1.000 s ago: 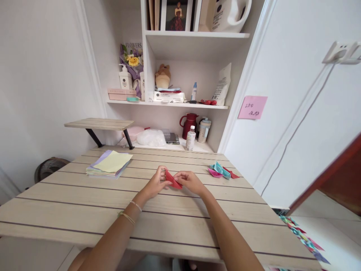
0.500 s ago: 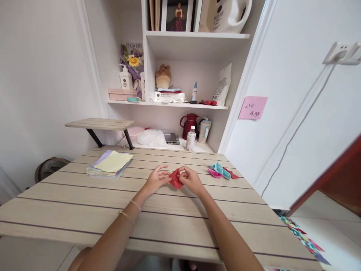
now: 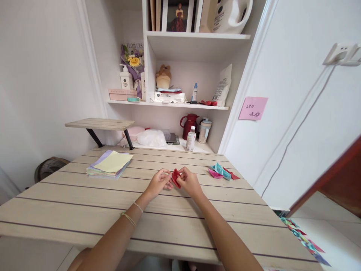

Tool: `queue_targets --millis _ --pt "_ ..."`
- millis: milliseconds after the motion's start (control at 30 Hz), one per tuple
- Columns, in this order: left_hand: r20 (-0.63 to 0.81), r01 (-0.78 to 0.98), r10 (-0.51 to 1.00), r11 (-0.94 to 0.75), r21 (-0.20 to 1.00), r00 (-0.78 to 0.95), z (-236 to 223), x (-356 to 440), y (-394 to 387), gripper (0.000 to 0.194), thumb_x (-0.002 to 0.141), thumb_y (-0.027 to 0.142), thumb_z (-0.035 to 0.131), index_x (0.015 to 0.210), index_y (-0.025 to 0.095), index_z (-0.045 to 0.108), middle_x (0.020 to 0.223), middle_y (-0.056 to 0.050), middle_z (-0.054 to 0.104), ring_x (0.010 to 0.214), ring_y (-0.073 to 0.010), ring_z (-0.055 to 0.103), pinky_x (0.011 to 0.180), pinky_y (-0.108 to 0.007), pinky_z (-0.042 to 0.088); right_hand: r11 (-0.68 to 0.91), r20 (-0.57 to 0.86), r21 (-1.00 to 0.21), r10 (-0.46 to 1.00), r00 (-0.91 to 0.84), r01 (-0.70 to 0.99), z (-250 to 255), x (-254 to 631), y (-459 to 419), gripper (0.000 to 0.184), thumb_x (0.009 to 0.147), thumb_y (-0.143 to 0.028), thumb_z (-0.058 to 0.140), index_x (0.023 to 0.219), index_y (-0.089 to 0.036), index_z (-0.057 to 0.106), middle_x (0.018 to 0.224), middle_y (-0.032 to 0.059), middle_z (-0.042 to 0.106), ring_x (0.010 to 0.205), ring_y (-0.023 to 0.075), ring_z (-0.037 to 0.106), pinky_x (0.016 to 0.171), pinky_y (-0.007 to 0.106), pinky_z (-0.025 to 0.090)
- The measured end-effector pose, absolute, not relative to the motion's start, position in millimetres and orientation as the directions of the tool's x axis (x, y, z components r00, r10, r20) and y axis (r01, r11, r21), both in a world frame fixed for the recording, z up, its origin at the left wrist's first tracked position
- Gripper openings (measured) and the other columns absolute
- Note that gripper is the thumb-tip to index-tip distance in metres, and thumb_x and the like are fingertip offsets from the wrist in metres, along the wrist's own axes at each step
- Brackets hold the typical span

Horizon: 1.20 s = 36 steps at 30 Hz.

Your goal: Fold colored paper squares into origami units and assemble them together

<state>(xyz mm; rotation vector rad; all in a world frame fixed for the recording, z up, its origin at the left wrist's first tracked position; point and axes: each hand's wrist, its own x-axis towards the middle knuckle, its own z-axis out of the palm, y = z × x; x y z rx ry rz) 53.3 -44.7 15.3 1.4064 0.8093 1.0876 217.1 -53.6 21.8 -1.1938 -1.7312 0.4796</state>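
One red paper [image 3: 176, 178] in right grip [image 3: 190, 183], left grip [image 3: 156, 183] unclear; slatted table [image 3: 175, 226], white shelves [image 3: 197, 36] behind

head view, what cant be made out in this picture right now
All in the head view:
Red paper: partly hidden by the right hand.
Left hand: too small to tell whether it touches the red paper.
Paper stack: lower sheets mostly covered by the yellow sheet.
White jug: cut off by the top edge.
Bottle label: print too small to read.
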Motion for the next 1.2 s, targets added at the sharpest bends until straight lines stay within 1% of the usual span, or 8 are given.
queue_targets --millis 233,300,433,600,700,867,1067,1200 --pt "0.149 -0.047 0.941 -0.142 0.989 0.304 7 53 -44 0.039 0.068 0.04 0.061 0.095 0.016 0.048 0.065 -0.002 0.062 0.057 -0.0159 0.063 0.055 -0.029 0.052 0.472 0.492 -0.689 0.862 -0.123 0.551 18 213 -52 0.024 0.067 -0.019 0.048 0.087 -0.021 0.062 0.053 -0.0017 0.06 0.045 0.0118 0.051 0.051 0.022 0.039" --pt "0.158 -0.096 0.952 -0.138 0.986 0.262 8 52 -41 0.037 0.066 0.039 0.063 0.092 0.015 0.05 0.064 -0.002 0.063 0.058 -0.0162 0.064 0.058 -0.031 0.053 0.458 0.452 -0.767 0.883 -0.127 0.449 19 214 -50 0.025 0.068 -0.02 0.048 0.087 -0.02 0.065 0.059 0.0003 0.063 0.049 0.0125 0.054 0.053 0.023 0.043" --pt "0.144 -0.176 0.964 -0.106 0.979 0.222 16 48 -39 0.034 0.058 0.031 0.071 0.083 0.012 0.058 0.075 -0.007 0.067 0.065 -0.0175 0.064 0.066 -0.032 0.052 0.351 0.326 -0.93 0.924 -0.2 0.11 22 222 -47 0.027 0.067 -0.026 0.054 0.089 -0.015 0.065 0.076 0.0057 0.068 0.064 0.0168 0.061 0.061 0.029 0.05" --pt "0.155 -0.118 0.949 -0.127 0.985 0.273 25 41 -40 0.028 0.054 0.023 0.073 0.078 0.011 0.067 0.074 -0.007 0.069 0.067 -0.0174 0.063 0.067 -0.029 0.049 0.261 0.272 -0.962 0.902 -0.335 -0.079 30 233 -49 0.034 0.059 -0.031 0.068 0.089 -0.014 0.065 0.078 0.0061 0.068 0.074 0.0208 0.063 0.073 0.037 0.05" --pt "0.195 -0.088 0.935 -0.177 0.98 0.295 29 39 -42 0.027 0.054 0.024 0.073 0.078 0.013 0.069 0.074 -0.006 0.069 0.069 -0.0185 0.062 0.067 -0.029 0.049 0.265 0.276 -0.961 0.895 -0.351 -0.08 34 234 -52 0.036 0.055 -0.034 0.073 0.086 -0.016 0.066 0.076 0.0059 0.068 0.076 0.0221 0.063 0.074 0.038 0.049" --pt "0.271 -0.015 0.924 -0.277 0.961 0.271 32 42 -45 0.022 0.063 0.035 0.066 0.064 0.013 0.067 0.061 -0.005 0.066 0.06 -0.0164 0.059 0.058 -0.026 0.048 0.32 0.304 -0.947 0.915 -0.267 0.019 32 227 -52 0.03 0.065 -0.045 0.064 0.074 -0.016 0.066 0.07 0.0041 0.066 0.067 0.0165 0.06 0.065 0.03 0.05" --pt "0.282 -0.152 0.939 -0.256 0.955 0.194 28 50 -43 0.029 0.064 0.034 0.067 0.084 0.014 0.058 0.058 0.001 0.061 0.053 -0.0128 0.058 0.05 -0.024 0.048 0.327 0.327 -0.944 0.914 -0.239 -0.04 26 217 -50 0.037 0.07 -0.044 0.059 0.095 -0.018 0.059 0.063 -0.0001 0.061 0.058 0.0132 0.058 0.057 0.027 0.049" --pt "0.297 -0.127 0.943 -0.28 0.952 0.149 29 49 -44 0.026 0.063 0.032 0.067 0.079 0.013 0.062 0.073 -0.006 0.067 0.066 -0.0163 0.062 0.06 -0.026 0.05 0.31 0.316 -0.949 0.921 -0.227 -0.064 24 217 -48 0.035 0.066 -0.045 0.063 0.087 -0.017 0.062 0.075 0.0046 0.066 0.068 0.0165 0.061 0.063 0.03 0.051"
